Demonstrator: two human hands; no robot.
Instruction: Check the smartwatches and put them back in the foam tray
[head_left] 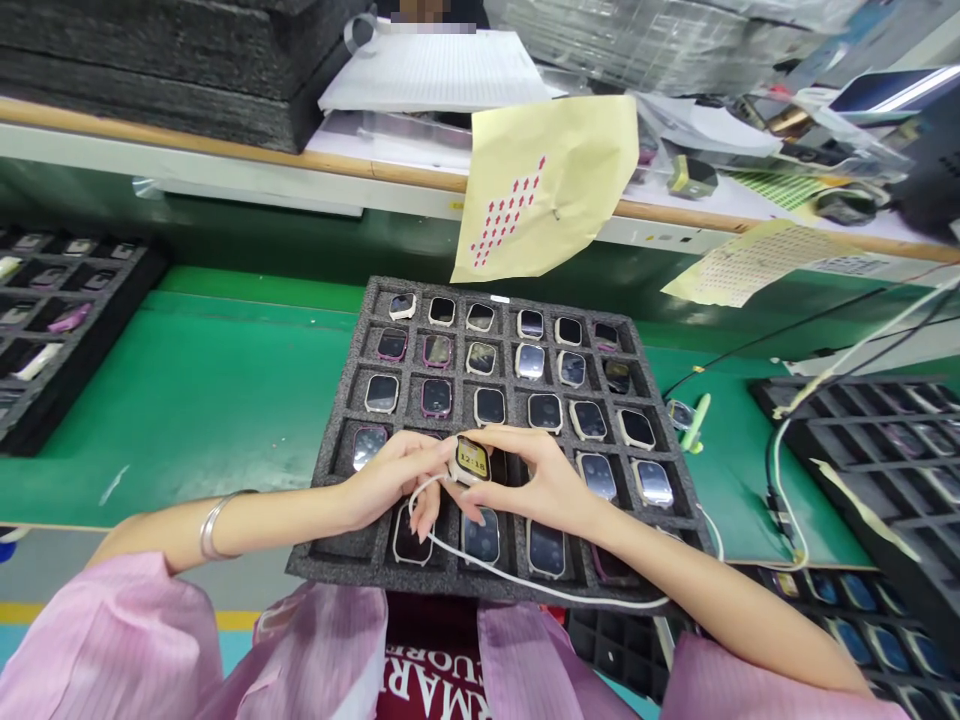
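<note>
Over a dark foam tray (341, 400), my right hand (544, 475) grips a smartwatch case (471, 461) by its edges, thumb below and index finger above. Its lit yellow screen reads 12:18. My left hand (405, 473) pinches the watch's left side, with a white cable (540, 590) running from between its fingers. Whether the cable's end touches the back of the watch is hidden. Rows of strapless watch cases, silver and purple, lie in the tray's compartments, such as a silver watch case (490, 407) just beyond my hands. The compartment at the near left holds no watch.
More trays with watch parts stand at the left (82, 330) and right (862, 470). A watch with a light green strap (697, 423) lies right of the middle tray. Yellow paper (547, 190) with red arrows hangs from the shelf (405, 175). Cables hang at the right.
</note>
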